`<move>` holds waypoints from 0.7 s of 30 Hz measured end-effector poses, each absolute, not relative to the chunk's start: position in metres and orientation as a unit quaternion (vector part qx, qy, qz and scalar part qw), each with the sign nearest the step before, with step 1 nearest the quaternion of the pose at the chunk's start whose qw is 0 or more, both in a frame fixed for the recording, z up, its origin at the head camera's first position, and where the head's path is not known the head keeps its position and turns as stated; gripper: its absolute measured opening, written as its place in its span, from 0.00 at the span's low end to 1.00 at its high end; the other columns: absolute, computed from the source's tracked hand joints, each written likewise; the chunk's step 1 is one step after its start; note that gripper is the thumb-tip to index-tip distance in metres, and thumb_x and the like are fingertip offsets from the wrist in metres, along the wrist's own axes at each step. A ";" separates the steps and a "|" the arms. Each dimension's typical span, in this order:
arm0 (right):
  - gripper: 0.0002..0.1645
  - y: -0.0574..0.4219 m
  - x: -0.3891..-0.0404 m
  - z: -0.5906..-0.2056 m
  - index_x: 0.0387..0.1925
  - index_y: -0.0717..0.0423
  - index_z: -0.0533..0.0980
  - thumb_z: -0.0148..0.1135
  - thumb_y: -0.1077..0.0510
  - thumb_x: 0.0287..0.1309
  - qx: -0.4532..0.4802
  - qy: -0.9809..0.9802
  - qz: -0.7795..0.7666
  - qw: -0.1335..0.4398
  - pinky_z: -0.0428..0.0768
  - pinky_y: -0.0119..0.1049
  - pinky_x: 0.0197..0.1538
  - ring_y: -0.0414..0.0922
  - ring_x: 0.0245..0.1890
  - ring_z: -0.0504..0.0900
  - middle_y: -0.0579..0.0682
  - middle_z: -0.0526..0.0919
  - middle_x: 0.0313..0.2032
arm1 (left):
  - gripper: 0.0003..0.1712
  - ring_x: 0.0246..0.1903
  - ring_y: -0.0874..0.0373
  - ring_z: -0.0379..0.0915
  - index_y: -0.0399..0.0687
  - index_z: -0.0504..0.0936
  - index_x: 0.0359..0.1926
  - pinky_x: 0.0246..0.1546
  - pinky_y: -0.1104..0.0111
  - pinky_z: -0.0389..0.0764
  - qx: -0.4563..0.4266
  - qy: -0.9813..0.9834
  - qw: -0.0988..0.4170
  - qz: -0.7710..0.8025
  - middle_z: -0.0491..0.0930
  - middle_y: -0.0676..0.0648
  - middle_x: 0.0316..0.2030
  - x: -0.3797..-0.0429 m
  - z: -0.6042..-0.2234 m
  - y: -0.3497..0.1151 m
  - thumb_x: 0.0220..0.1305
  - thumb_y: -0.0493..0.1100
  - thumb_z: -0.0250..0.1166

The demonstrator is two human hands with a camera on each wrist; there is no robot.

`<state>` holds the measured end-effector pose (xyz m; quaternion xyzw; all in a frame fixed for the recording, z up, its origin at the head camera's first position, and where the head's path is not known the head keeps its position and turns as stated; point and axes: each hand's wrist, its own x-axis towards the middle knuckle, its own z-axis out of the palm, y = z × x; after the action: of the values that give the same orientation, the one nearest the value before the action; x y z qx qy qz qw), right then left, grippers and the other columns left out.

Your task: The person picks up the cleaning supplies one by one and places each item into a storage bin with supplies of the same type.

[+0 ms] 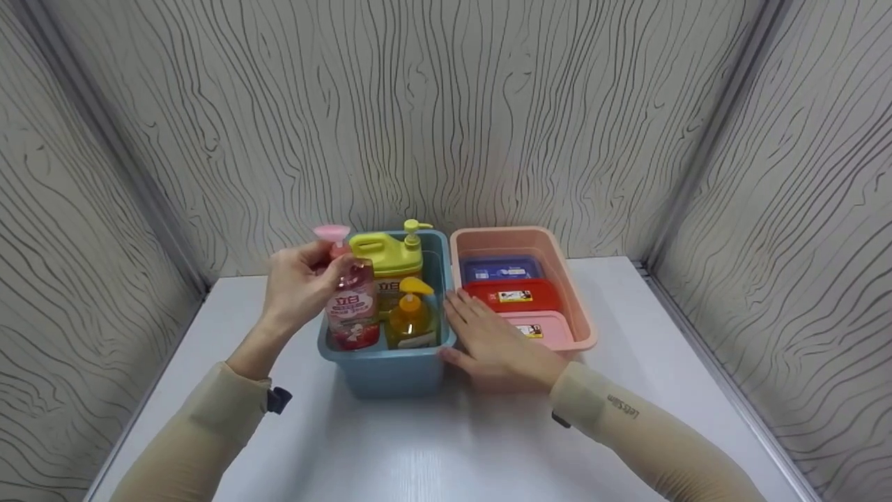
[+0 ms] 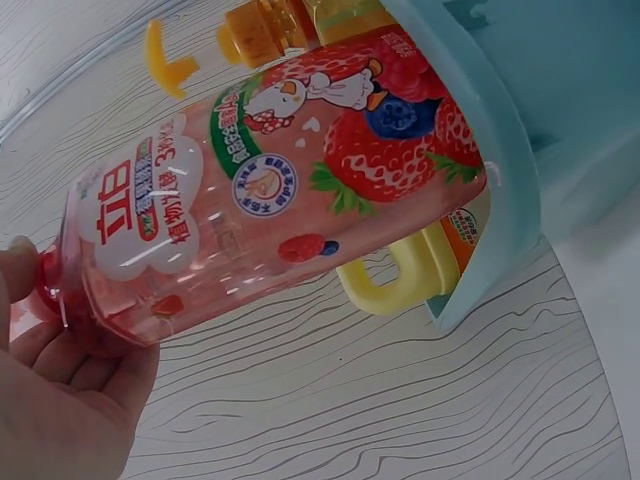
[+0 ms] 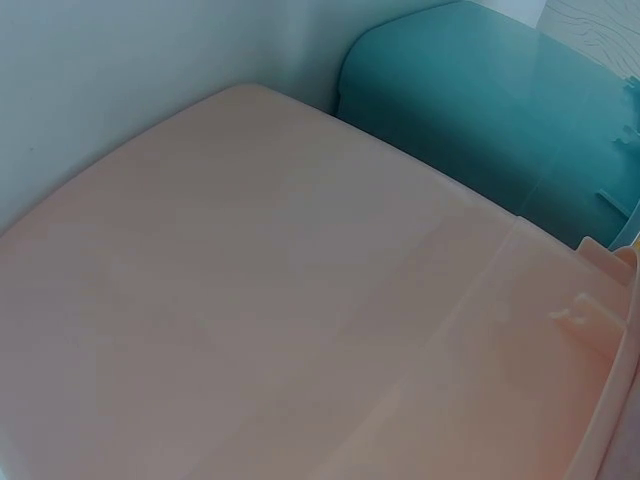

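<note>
My left hand (image 1: 296, 282) grips the neck of a pink pump bottle (image 1: 352, 310), with strawberries on its label in the left wrist view. The bottle's lower part is inside the blue bin (image 1: 394, 373), at the left front corner. Beside it stand a smaller amber bottle (image 1: 410, 322) with an orange pump and, behind, a yellow jug (image 1: 387, 256) with a handle and pump. My right hand (image 1: 495, 341) lies with straight fingers on the adjoining rims of the blue bin and the pink bin (image 1: 584, 328). Only the bins' outer walls show in the right wrist view.
Inside the pink bin, blue (image 1: 500, 268), red (image 1: 514, 295) and pink lids (image 1: 550, 331) lie in a row from back to front. Both bins stand side by side on a white table (image 1: 418, 453), against a wood-grain back panel (image 1: 446, 125). Similar panels rise at both sides.
</note>
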<state>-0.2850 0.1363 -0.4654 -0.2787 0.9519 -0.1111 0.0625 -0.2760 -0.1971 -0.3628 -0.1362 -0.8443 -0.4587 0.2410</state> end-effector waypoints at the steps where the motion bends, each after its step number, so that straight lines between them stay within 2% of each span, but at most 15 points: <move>1: 0.60 0.136 -0.285 -0.466 0.92 0.28 0.32 0.46 0.16 0.75 -0.278 0.952 -0.112 0.063 0.49 0.59 0.94 0.49 0.95 0.36 0.33 0.33 0.93 | 0.13 0.32 0.55 0.78 0.38 0.94 0.51 0.32 0.80 0.81 -0.136 -0.844 0.238 -0.461 0.90 0.38 0.36 -0.276 -0.364 -0.197 0.77 0.45 0.76; 7: 0.62 0.137 -0.286 -0.466 0.91 0.27 0.31 0.41 0.11 0.72 -0.279 0.952 -0.108 0.066 0.50 0.60 0.94 0.48 0.95 0.35 0.32 0.33 0.93 | 0.14 0.31 0.56 0.80 0.37 0.93 0.54 0.32 0.80 0.82 -0.137 -0.841 0.226 -0.471 0.91 0.39 0.36 -0.277 -0.372 -0.195 0.76 0.42 0.76; 14: 0.60 0.135 -0.291 -0.466 0.94 0.42 0.40 0.48 0.21 0.78 -0.309 0.944 -0.099 0.053 0.49 0.61 0.94 0.53 0.95 0.38 0.44 0.39 0.94 | 0.17 0.32 0.54 0.83 0.37 0.92 0.59 0.36 0.81 0.86 -0.144 -0.839 0.223 -0.475 0.93 0.39 0.39 -0.277 -0.378 -0.195 0.76 0.41 0.76; 21: 0.60 0.136 -0.289 -0.467 0.93 0.36 0.36 0.47 0.19 0.78 -0.293 0.949 -0.099 0.060 0.48 0.60 0.94 0.52 0.95 0.37 0.37 0.34 0.93 | 0.18 0.34 0.53 0.85 0.37 0.92 0.59 0.39 0.80 0.87 -0.136 -0.839 0.214 -0.482 0.94 0.38 0.41 -0.277 -0.385 -0.194 0.76 0.44 0.77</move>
<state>-0.2891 0.1358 -0.4667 -0.2928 0.9492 -0.0989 0.0597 -0.2766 -0.1939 -0.3849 -0.1364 -0.8388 -0.4816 0.2141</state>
